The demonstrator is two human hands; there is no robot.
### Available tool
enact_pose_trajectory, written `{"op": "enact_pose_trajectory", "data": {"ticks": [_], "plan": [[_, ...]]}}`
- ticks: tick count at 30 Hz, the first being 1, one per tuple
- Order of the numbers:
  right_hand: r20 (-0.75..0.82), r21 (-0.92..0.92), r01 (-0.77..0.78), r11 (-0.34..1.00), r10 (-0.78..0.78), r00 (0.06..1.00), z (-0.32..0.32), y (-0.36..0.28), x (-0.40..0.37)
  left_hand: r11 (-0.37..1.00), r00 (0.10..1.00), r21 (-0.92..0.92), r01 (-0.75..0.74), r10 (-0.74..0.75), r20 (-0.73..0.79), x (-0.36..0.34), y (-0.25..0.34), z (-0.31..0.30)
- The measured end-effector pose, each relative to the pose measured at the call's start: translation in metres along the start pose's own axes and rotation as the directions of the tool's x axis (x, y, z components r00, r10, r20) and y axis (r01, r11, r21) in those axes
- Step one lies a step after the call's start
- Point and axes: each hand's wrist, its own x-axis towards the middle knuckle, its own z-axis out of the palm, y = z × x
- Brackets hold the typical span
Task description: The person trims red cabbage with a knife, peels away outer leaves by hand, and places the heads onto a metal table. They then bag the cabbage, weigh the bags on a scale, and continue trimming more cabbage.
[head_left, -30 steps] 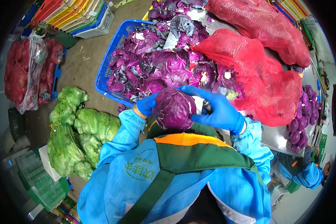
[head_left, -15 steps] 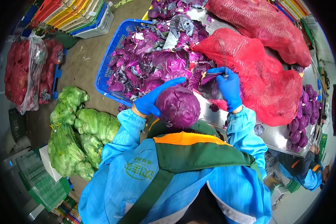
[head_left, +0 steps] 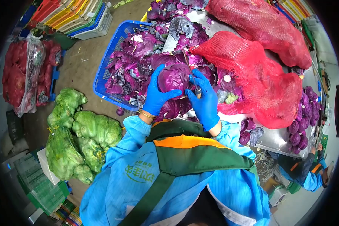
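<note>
A peeled purple cabbage (head_left: 174, 78) is held above the leaf pile, between my two blue-gloved hands. My left hand (head_left: 157, 91) grips its left and lower side. My right hand (head_left: 204, 98) is closed round the handle of a knife (head_left: 187, 63), whose thin blade points up and away along the cabbage's right side. Loose purple leaves (head_left: 139, 49) fill the blue crate (head_left: 101, 73) behind my left hand. More leaves lie on the metal table (head_left: 277, 137) around the cabbage.
Red mesh sacks (head_left: 258, 81) lie at the right, with bagged purple cabbages (head_left: 309, 109) beyond. Bagged green vegetables (head_left: 81, 137) sit at the left. Stacked crates (head_left: 73, 17) and wrapped red sacks (head_left: 17, 75) stand farther off. A co-worker (head_left: 307, 171) is at the lower right.
My right hand has moved left and down, bringing the knife beside the cabbage. My left hand has carried the cabbage up and slightly left. The leaf my right hand touched is no longer in it.
</note>
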Motion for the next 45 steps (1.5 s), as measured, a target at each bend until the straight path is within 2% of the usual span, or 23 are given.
{"op": "enact_pose_trajectory", "data": {"ticks": [4,6,10,12,14,17,18,20,21,22,23,24,25,26,28,29,30,32,33,36,37,40,45], "plan": [[0.022,-0.117,-0.042,0.992,0.044,0.999,-0.006,-0.008,0.009,1.0,0.999,0.013,-0.027,0.028,-0.023,0.0,-0.004,0.002],[0.068,-0.19,-0.258,0.947,0.275,0.959,-0.005,-0.016,0.008,0.985,0.993,0.14,-0.101,0.109,-0.053,0.001,-0.002,0.004],[0.112,-0.195,-0.247,0.949,0.271,0.956,-0.012,-0.028,0.004,0.992,0.991,0.065,-0.112,0.116,-0.061,0.004,-0.002,0.002],[0.237,-0.076,-0.187,0.979,0.2,0.951,-0.025,-0.027,0.001,0.991,0.993,-0.109,-0.076,0.065,-0.097,0.009,-0.01,-0.006],[0.259,0.103,-0.359,0.928,0.323,0.91,-0.039,-0.013,-0.009,0.984,0.992,-0.167,-0.065,0.046,-0.117,0.012,-0.011,-0.014],[0.225,0.253,-0.597,0.761,0.554,0.802,-0.058,-0.001,-0.011,0.672,0.998,-0.741,0.014,-0.051,-0.028,0.014,-0.008,-0.028],[0.328,0.373,-0.665,0.647,0.578,0.747,-0.065,-0.012,-0.004,0.673,0.999,-0.74,0.005,-0.043,-0.032,0.014,0.0,-0.031],[0.335,0.596,-0.548,0.586,0.439,0.834,-0.057,-0.019,0.008,0.774,0.972,-0.594,0.22,-0.223,0.069,0.01,0.021,-0.037],[0.336,0.595,-0.547,0.589,0.436,0.835,-0.05,-0.018,0.01,0.871,0.974,-0.488,0.051,0.065,0.218,0.017,-0.004,-0.048],[0.306,0.659,-0.515,0.548,0.43,0.85,-0.04,-0.015,0.013,0.871,0.973,-0.49,0.039,0.077,0.216,0.02,0.005,-0.043],[0.269,0.722,-0.472,0.506,0.423,0.865,-0.03,-0.015,0.018,0.719,0.968,-0.685,0.119,0.069,0.241,0.024,0.014,-0.033],[0.234,0.59,-0.553,0.589,0.531,0.814,-0.027,-0.032,0.027,0.518,0.959,-0.83,0.204,0.063,0.276,0.028,0.024,-0.022],[0.182,0.542,-0.487,0.685,0.469,0.864,-0.019,-0.025,0.028,0.792,0.988,-0.598,0.124,-0.044,0.147,0.026,0.032,-0.011],[0.134,0.486,-0.408,0.773,0.395,0.909,-0.012,-0.014,0.029,0.79,0.988,-0.6,0.124,-0.04,0.151,0.025,0.019,-0.012],[0.163,0.491,-0.389,0.779,0.357,0.92,-0.013,-0.015,0.029,0.763,0.985,-0.633,0.132,-0.031,0.169,0.03,0.005,-0.014],[0.248,0.319,-0.557,0.767,0.5,0.83,-0.029,-0.019,0.026,0.901,0.978,-0.433,-0.017,0.106,0.182,0.035,-0.003,-0.02],[0.241,0.318,-0.56,0.765,0.506,0.828,-0.031,-0.025,0.027,0.9,0.976,-0.436,-0.011,0.103,0.189,0.036,0.002,-0.022],[0.129,0.383,-0.312,0.869,0.284,0.95,-0.032,-0.031,0.031,0.963,0.949,-0.202,-0.179,0.223,0.222,0.039,0.009,-0.023],[0.095,0.266,-0.193,0.944,0.174,0.98,-0.035,-0.03,0.033,0.968,0.941,-0.146,-0.203,0.234,0.245,0.041,0.016,-0.023],[0.111,0.235,-0.227,0.945,0.206,0.972,-0.047,-0.033,0.034,0.976,0.909,-0.111,-0.187,0.215,0.356,0.042,0.038,-0.017],[0.105,0.175,-0.062,0.983,0.044,0.994,-0.048,-0.024,0.033,0.975,0.894,-0.096,-0.199,0.221,0.39,0.044,0.038,-0.015],[0.048,0.048,-0.114,0.992,0.112,0.993,-0.055,-0.03,0.019,0.964,0.862,-0.058,-0.258,0.257,0.437,0.049,0.039,-0.007],[-0.229,-0.163,-0.149,0.975,0.109,0.967,-0.056,-0.022,0.004,0.927,0.791,-0.002,-0.376,0.322,0.521,0.059,0.046,0.005]]}}
